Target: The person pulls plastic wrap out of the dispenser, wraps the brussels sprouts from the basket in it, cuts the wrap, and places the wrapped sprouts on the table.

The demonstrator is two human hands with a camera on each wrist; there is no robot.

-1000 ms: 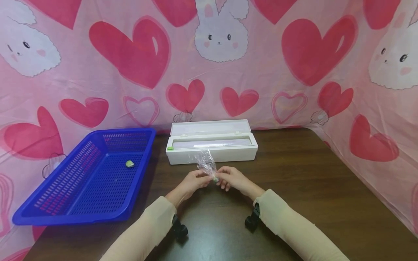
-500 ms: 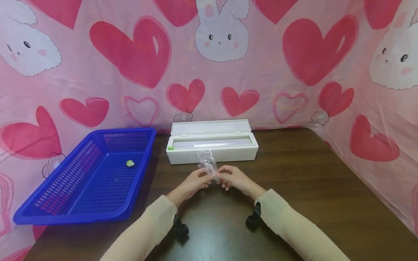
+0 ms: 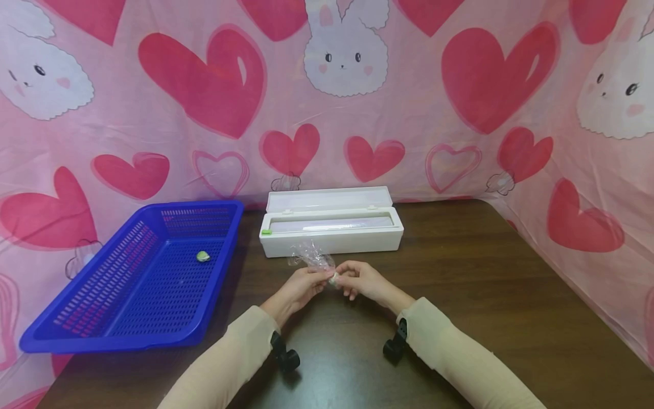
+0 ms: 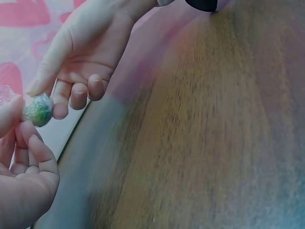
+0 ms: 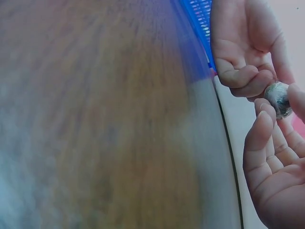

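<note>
Between the hands is a small round green vegetable, like a Brussels sprout, covered in clear plastic wrap. My left hand pinches the gathered wrap right beside it, between thumb and forefinger. On the other side, my right hand holds the wrapped vegetable with thumb and forefinger, its other fingers loosely curled. The loose tail of plastic wrap sticks up and to the left past the left fingertips. In the right wrist view the wrapped vegetable shows a shiny, crinkled surface, partly hidden by the right thumb.
Behind the hands stands a white plastic-wrap dispenser with its lid up and a green slider at its left end. A blue basket at the left holds one small green piece. All stand on a dark wooden table.
The tail of wrap has swung to the left. The wrapped vegetable has turned and shows more between the fingertips. Both hands stay at nearly the same place.
</note>
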